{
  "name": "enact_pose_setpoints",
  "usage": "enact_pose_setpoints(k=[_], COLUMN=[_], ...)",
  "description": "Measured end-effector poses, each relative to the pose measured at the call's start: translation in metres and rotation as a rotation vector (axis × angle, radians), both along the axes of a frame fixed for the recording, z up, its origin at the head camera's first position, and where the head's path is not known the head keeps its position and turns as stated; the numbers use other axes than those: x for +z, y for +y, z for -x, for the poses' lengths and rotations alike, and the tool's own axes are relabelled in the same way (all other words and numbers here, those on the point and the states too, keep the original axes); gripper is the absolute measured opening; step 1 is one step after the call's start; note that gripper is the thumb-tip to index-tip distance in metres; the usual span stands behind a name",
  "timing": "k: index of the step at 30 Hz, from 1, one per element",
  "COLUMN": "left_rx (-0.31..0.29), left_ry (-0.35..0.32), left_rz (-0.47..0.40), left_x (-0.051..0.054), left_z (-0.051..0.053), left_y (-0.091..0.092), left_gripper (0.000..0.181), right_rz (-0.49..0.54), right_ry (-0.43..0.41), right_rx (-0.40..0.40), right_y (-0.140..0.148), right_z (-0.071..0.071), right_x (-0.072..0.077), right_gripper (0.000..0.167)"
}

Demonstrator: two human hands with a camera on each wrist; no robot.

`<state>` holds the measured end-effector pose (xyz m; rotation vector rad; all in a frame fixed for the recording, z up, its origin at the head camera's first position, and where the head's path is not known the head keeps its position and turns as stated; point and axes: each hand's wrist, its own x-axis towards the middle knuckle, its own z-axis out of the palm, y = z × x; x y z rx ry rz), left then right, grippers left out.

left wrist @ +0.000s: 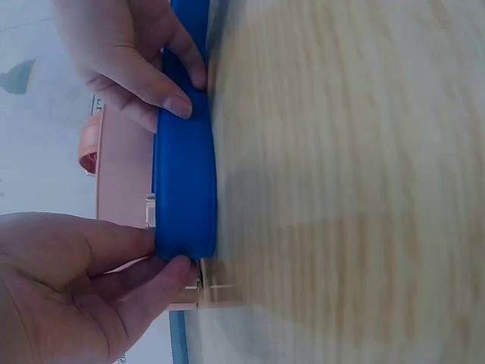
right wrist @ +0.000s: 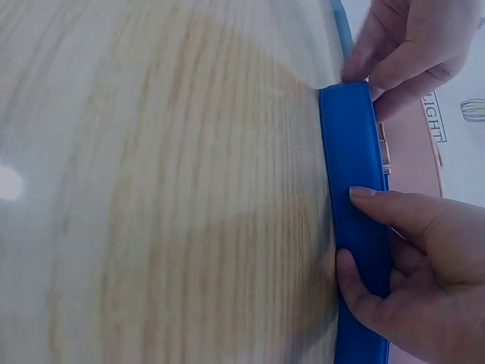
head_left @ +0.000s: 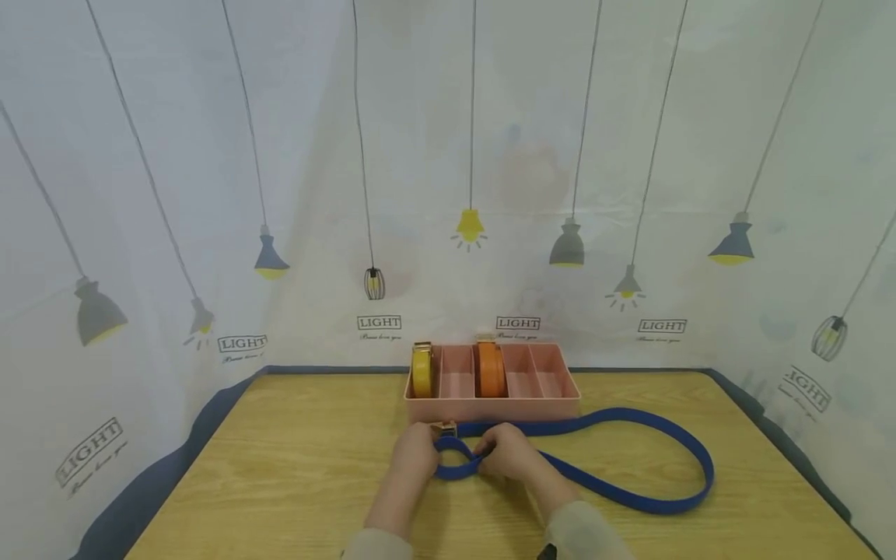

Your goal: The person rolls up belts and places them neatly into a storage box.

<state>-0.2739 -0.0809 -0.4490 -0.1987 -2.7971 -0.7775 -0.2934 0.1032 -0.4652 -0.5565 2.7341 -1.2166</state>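
Note:
A blue belt (head_left: 654,505) stands on its edge on the wooden table, one part bent into a small loop between the hands and the rest sweeping out in a wide loop to the right. My left hand (head_left: 416,453) pinches the small loop's left side, beside the gold buckle (head_left: 446,428). In the left wrist view, the left fingertips hold the bend of the blue strap (left wrist: 186,174). My right hand (head_left: 509,453) grips the small loop's right side; in the right wrist view, thumb and finger of the right hand (right wrist: 424,265) lie against the strap's face.
Behind the hands stands a pink divided box (head_left: 490,408). A rolled yellow belt (head_left: 422,373) sits in its leftmost compartment and a rolled orange belt (head_left: 491,372) in the middle one. A printed cloth with lamps (head_left: 420,155) hangs behind the table (head_left: 294,451).

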Motion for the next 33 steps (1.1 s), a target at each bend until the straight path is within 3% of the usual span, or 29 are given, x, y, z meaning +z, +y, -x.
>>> enact_pose_setpoints(k=[4,8,14,18,22,27,33], left_rx=[0.01,0.055,0.063,0.058,0.024,-0.073,-0.215], left_ry=[-0.046,-0.117,-0.112,-0.072,-0.015,0.021,-0.024], left_rz=[-0.005,-0.011,-0.023,-0.024,0.039,0.119,0.092], left_x=[0.001,0.001,0.0,0.0,-0.002,-0.002,0.0], left_z=[0.002,0.005,0.003,0.0,0.0,0.0,0.004], left_y=[0.006,0.011,0.015,0.013,0.01,0.005,-0.002], left_gripper=[0.01,0.038,0.047,0.039,0.024,0.017,0.02], right_rz=[0.029,0.078,0.068,0.039,-0.007,0.013,0.064], right_ry=[-0.024,-0.102,-0.114,-0.072,-0.061,-0.109,-0.158], right_rx=[0.033,0.116,0.165,0.197,0.191,0.21,0.264], right_y=[0.001,-0.001,-0.004,-0.006,-0.006,-0.002,0.002], right_z=[0.001,0.003,0.005,0.004,0.003,0.005,0.013], right_x=[-0.004,-0.007,-0.01,-0.012,-0.014,-0.007,-0.006], right_gripper=[0.021,0.029,0.029,0.028,0.027,0.041,0.055])
